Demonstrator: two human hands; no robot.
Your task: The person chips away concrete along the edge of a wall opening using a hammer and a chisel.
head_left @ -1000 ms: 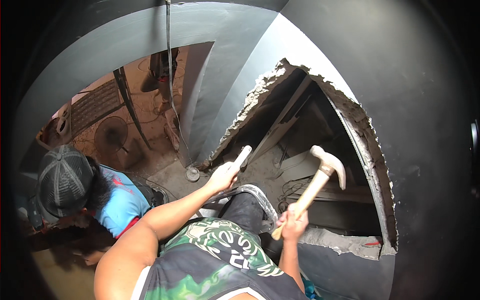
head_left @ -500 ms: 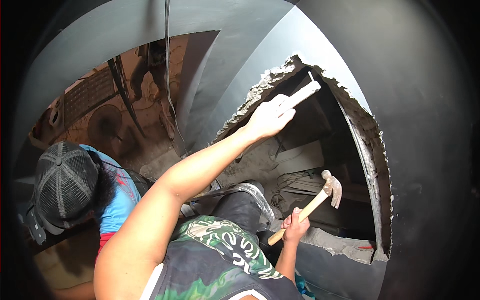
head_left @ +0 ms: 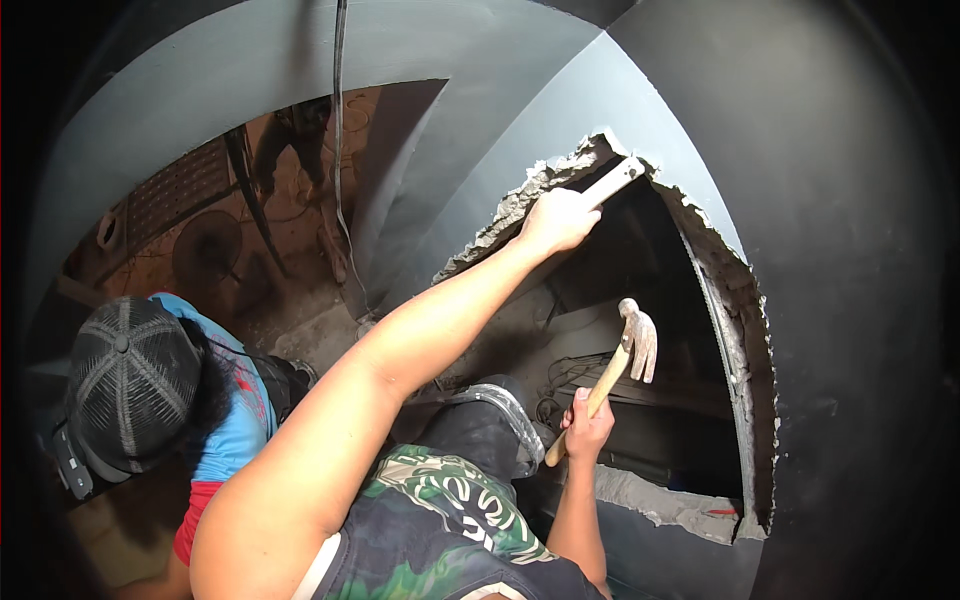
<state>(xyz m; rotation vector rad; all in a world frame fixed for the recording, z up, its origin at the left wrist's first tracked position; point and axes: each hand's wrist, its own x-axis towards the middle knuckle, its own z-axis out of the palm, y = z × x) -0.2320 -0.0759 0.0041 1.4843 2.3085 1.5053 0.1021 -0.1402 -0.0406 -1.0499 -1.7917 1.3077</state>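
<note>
My left hand (head_left: pixel 562 218) is closed around a pale bar-like tool (head_left: pixel 612 178), its far end at the jagged upper corner of the broken opening; whether it touches the edge I cannot tell. My right hand (head_left: pixel 586 428) grips the wooden handle of a claw hammer (head_left: pixel 637 340), held raised in front of the dark inside of the opening, below and right of my left hand. The opening's broken rim (head_left: pixel 536 190) is rough, crumbly grey-white material, with a perforated strip (head_left: pixel 722 340) down its right side.
A co-worker in a dark mesh cap and blue shirt (head_left: pixel 225 400) crouches close at my left. Another person's legs (head_left: pixel 292 150) show beyond the curved opening, near a fan (head_left: pixel 205 250) and cords. A cable (head_left: pixel 340 140) hangs down. Curved grey panels (head_left: pixel 830 250) surround me.
My left hand has moved up and right with the bar to the opening's upper corner. The hammer dropped, then rose slightly and turned. The co-worker's head has shifted slightly.
</note>
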